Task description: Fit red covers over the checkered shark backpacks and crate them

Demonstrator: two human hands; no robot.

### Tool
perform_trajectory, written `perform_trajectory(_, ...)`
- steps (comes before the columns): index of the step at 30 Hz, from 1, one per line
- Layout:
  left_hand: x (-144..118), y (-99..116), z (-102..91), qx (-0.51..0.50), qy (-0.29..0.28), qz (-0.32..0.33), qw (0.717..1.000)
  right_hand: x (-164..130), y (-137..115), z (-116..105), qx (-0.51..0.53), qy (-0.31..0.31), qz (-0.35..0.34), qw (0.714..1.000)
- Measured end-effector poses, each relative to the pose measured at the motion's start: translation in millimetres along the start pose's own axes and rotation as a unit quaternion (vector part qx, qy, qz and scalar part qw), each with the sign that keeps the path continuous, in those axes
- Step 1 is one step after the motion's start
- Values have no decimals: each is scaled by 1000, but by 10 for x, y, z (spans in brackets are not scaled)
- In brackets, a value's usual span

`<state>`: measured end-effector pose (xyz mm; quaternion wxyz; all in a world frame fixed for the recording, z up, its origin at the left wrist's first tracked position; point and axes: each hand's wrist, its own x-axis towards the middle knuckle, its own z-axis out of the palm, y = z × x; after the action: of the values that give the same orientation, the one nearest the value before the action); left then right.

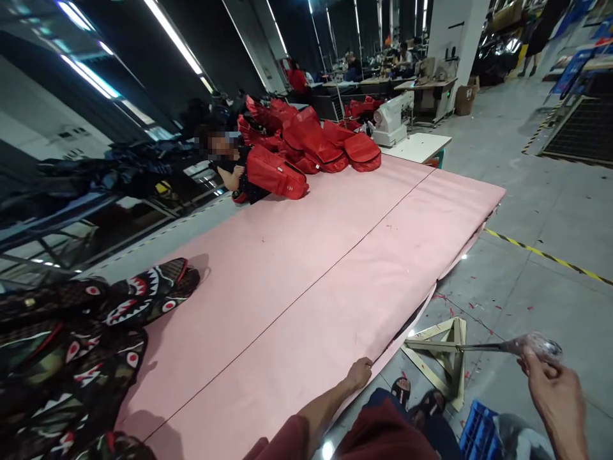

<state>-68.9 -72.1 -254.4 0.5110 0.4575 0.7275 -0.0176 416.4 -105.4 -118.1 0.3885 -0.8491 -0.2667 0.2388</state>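
Note:
My left hand [360,373] lies on the near edge of a large pink sheet [306,268] that covers a long table, with its fingers curled over that edge. Off to the right, over the floor, my right hand [555,393] holds a pair of scissors [507,347] by a wrapped handle. The blades point left towards the table edge. A thin dark line runs lengthwise down the sheet.
Camouflage bags with shark-mouth prints [81,345] are piled at the near left. Red bags [311,144] are heaped at the far end, where a person [230,169] leans on the table. A sewing machine [393,118] stands beyond. A wooden frame [443,358] and a blue crate [479,431] sit on the floor.

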Motion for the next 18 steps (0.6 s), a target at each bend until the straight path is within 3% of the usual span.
perform_trajectory(3,-31,-27,3,11,-10,7,1000,123,-246,100,-27,22,-32,999)
perform_trajectory(6,-45,-12,49,40,-41,23,998,248,-487,163,-2,-25,-67,997)
perform_trajectory(9,-23,111,146,74,-83,44,993,413,-522,173,9,-99,-87,991)
perform_trajectory(13,74,393,314,105,-117,72,985,320,-64,118,15,-142,-61,988)
perform_trajectory(18,296,851,425,126,-118,101,980,-353,759,2,21,-153,165,974)
